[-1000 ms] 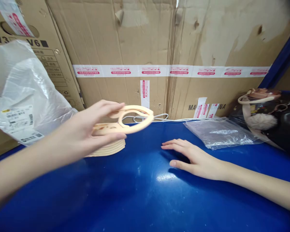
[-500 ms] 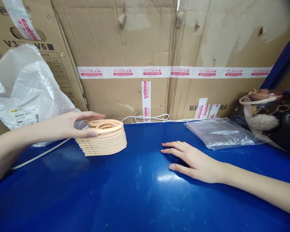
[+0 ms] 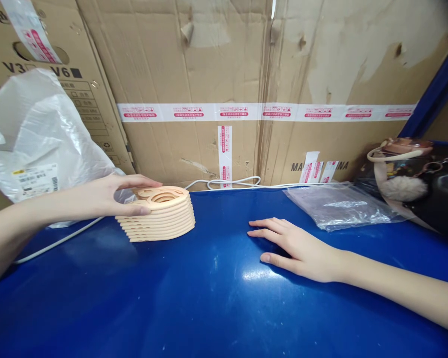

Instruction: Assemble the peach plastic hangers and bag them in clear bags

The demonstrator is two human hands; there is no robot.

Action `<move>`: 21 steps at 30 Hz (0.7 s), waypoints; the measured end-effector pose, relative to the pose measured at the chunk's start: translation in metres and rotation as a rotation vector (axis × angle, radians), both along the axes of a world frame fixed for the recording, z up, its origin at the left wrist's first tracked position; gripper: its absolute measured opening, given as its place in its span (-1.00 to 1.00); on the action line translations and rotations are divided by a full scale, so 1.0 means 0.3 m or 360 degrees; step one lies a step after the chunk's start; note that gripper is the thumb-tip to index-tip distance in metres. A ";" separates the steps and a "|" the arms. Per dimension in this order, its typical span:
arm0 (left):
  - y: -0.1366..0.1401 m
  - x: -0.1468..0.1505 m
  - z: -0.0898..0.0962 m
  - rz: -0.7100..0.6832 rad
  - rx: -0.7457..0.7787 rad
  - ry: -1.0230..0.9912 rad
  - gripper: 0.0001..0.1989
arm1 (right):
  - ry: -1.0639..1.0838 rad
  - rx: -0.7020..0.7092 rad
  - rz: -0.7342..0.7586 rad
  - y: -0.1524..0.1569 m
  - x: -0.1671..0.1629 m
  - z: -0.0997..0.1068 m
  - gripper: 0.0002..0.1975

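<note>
Stack of cream loops [image 3: 164, 221]: on the blue table [image 3: 209, 308], well left of the clear bag [image 3: 339, 204]
Long axis: roughly sideways, pointing from left palm toward the clear bag
Left hand [image 3: 100, 198]: nearer; thumb and fingers clasping the stack's end farthest from the clear bag
Right hand [image 3: 302, 248]: empty, fingers loosely spread, near the clear bag

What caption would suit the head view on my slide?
Left hand at a stack of thin, peach-coloured looped pieces; right hand open over a glossy blue tabletop.
</note>
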State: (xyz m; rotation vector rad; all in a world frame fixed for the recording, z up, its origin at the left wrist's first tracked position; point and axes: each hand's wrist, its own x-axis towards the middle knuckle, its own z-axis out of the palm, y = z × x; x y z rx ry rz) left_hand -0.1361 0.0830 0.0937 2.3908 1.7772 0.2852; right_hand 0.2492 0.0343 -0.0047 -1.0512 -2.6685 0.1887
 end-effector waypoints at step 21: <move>0.053 -0.089 -0.013 -0.0045 -0.0018 -0.0236 -0.40 | 0.0011 -0.0006 -0.0001 -0.003 0.000 0.007 -0.51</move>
